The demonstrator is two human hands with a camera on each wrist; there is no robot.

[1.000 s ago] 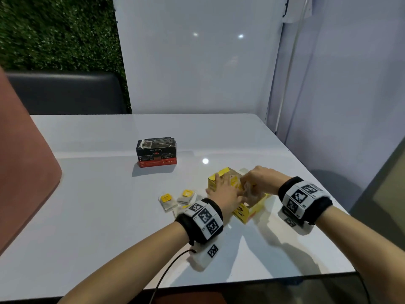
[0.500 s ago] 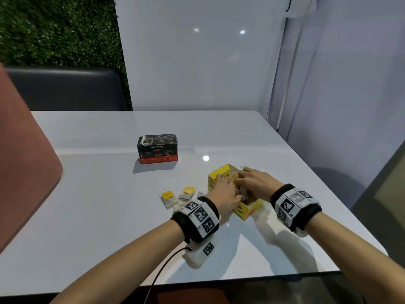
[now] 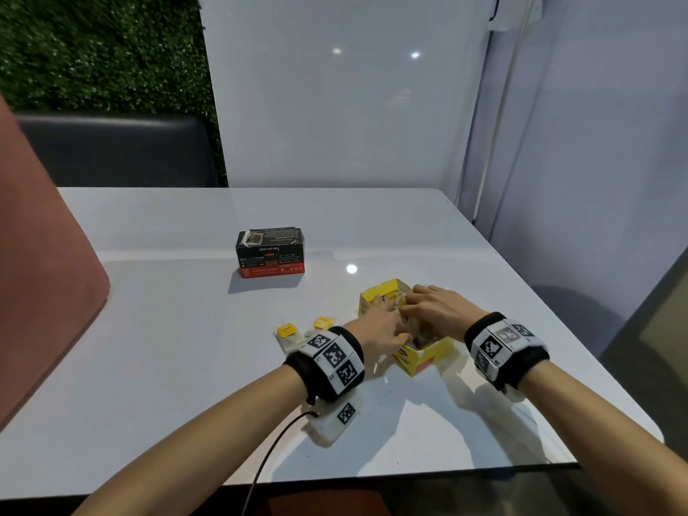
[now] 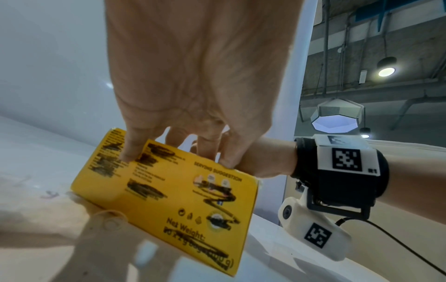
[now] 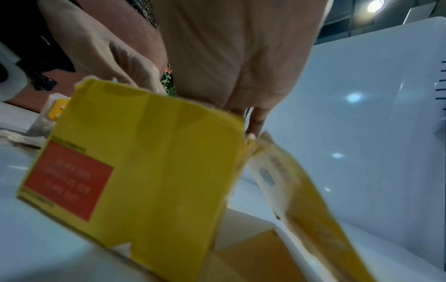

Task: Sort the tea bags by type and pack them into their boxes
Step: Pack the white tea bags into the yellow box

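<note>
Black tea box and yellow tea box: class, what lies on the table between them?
Nothing: in the head view only bare white table separates the black tea box from the yellow tea box.

A glossy white bench (image 3: pixel 156 366) carries everything, its surface mirroring small ceiling lights. Behind the bench's far edge stands a white panel wall (image 3: pixel 335 106). Left of that panel, a green artificial hedge (image 3: pixel 93 50) rises above a dark padded seat back (image 3: pixel 111 150). A reddish-brown chair back (image 3: pixel 41 273) overlaps the bench's left edge. In the left wrist view, an octagonal ceiling lamp (image 4: pixel 336 118) hangs beyond the panel.
</note>
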